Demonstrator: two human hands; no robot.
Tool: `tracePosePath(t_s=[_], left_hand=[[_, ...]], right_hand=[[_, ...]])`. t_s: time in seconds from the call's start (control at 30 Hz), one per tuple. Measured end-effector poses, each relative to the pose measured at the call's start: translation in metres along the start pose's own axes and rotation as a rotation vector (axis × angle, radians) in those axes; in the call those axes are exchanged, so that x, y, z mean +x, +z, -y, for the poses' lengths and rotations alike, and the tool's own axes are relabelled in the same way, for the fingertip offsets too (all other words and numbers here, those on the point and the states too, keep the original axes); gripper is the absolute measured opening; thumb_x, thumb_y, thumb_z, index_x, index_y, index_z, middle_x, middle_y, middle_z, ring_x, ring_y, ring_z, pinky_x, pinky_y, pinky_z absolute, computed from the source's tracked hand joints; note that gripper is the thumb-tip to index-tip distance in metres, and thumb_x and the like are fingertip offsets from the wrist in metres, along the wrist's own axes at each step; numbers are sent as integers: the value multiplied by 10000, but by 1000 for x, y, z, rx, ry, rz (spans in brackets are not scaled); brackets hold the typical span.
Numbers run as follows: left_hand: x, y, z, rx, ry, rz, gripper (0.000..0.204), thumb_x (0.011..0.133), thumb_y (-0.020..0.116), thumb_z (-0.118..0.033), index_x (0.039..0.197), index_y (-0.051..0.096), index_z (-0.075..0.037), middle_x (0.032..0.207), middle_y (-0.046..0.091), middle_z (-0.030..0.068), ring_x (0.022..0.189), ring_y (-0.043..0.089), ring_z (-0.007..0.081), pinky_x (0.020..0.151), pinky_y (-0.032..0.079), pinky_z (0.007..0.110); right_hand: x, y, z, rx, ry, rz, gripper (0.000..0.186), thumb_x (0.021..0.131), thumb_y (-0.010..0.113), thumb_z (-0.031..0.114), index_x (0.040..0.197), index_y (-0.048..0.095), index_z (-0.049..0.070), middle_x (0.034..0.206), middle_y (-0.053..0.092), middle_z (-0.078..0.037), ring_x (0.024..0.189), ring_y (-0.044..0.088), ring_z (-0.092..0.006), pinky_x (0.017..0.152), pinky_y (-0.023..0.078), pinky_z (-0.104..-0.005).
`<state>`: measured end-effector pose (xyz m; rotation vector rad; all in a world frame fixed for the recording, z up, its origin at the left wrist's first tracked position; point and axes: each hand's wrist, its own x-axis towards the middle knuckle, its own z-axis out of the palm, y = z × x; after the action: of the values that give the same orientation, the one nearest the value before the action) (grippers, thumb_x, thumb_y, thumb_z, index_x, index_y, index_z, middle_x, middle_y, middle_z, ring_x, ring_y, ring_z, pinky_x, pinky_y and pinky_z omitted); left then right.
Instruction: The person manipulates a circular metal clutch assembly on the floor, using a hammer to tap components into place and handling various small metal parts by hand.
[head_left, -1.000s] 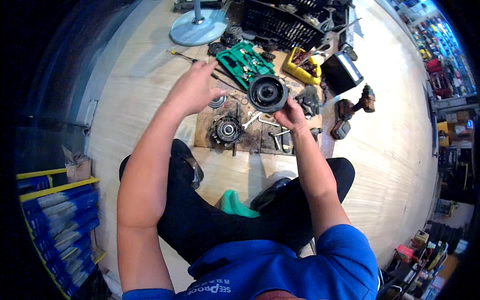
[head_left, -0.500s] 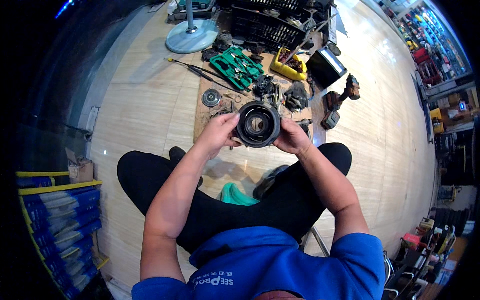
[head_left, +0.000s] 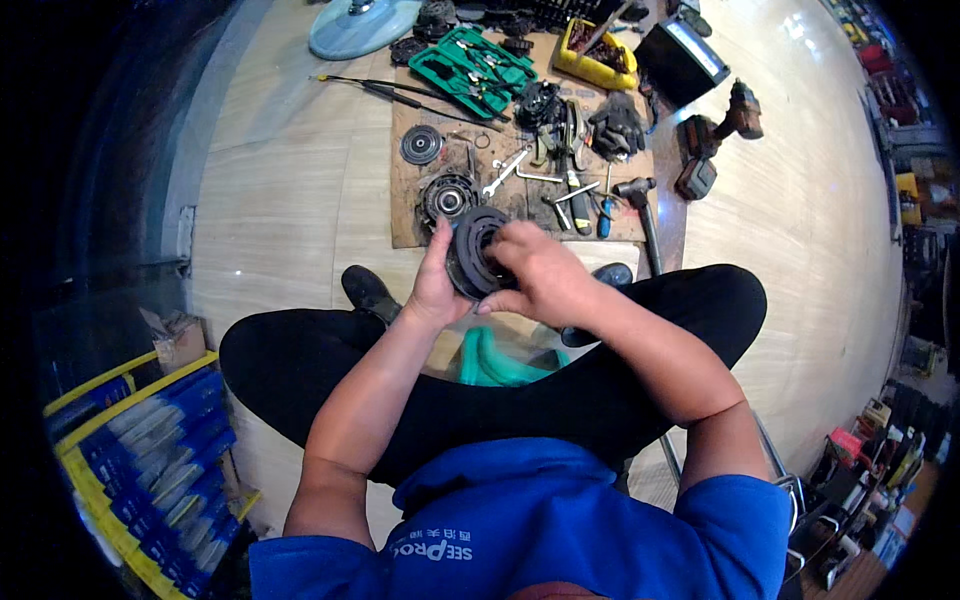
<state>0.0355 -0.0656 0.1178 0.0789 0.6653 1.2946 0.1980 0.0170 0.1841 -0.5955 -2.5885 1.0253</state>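
Above my lap I hold a black, ring-shaped pulley (head_left: pixel 465 252), tilted, with its hollow face turned to the right. My left hand (head_left: pixel 434 282) grips its left side, thumb up along the rim. Curled over its right side is my right hand (head_left: pixel 548 272), the fingers reaching into the central opening and the thumb by the lower rim. The fingertips inside are hidden. Just beyond lies another round metal part (head_left: pixel 449 197) with a hub, on a stained cardboard sheet (head_left: pixel 412 222). A flat disc (head_left: pixel 421 145) lies farther off on the sheet.
Wrenches (head_left: pixel 505 173), a blue-handled screwdriver (head_left: pixel 605 215), a hammer (head_left: pixel 641 205) and black gloves (head_left: pixel 617 125) lie on the cardboard. Behind are a green tool case (head_left: pixel 472 72) and a yellow bin (head_left: pixel 597 65). A cordless drill (head_left: pixel 738 110) stands right; a blue-and-yellow rack (head_left: pixel 150 440) is left.
The pulley has tilted from facing up to facing right. My right hand has moved from its outer side over to its opening. The view has shifted, showing more tools on the cardboard.
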Motion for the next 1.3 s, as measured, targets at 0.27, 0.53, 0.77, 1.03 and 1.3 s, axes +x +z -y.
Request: tracePosePath(t_s=[0.27,0.53,0.77,1.03,1.3], left_hand=[[12,-4,-22,-66,-50,116,879,905,296,-723,1434,353,-24,1378,484,209,1250,497,366,1012,430,539],[21,-3,-20,-19,-83,60,899,895,249,-748,1452,331,-47,1379,476,208,1237,511,372,959,470,566],[23,-10,15,35,-198,-186,743,953,317,-657,1310,505,-33,1217,618,141,1058,639,238,934,528,415],[14,-60,64,386,-416,-432,591,981,369,-595,1232,534,-85,1056,666,65,907,680,204,680,561,464],[43,-84,19,261,-55,-608,384,953,580,-261,1231,492,-12,1028,657,139,858,688,257,668,587,438]], right_hand=[[9,-27,-78,267,474,-145,323,919,625,302,994,651,-11,796,625,-154,739,610,-283,692,491,-383],[2,3,-69,727,528,124,380,976,563,354,1197,591,47,751,552,16,654,481,-68,578,418,-243],[-23,40,-83,1059,878,201,339,932,645,267,1109,602,-18,775,603,-34,610,511,-94,530,410,-269],[-50,91,-104,440,977,263,556,782,736,383,984,644,-128,903,681,-275,833,689,-340,766,529,-407],[16,99,-121,592,838,175,418,897,646,332,1023,639,-67,761,652,-145,599,626,-190,513,503,-339]])
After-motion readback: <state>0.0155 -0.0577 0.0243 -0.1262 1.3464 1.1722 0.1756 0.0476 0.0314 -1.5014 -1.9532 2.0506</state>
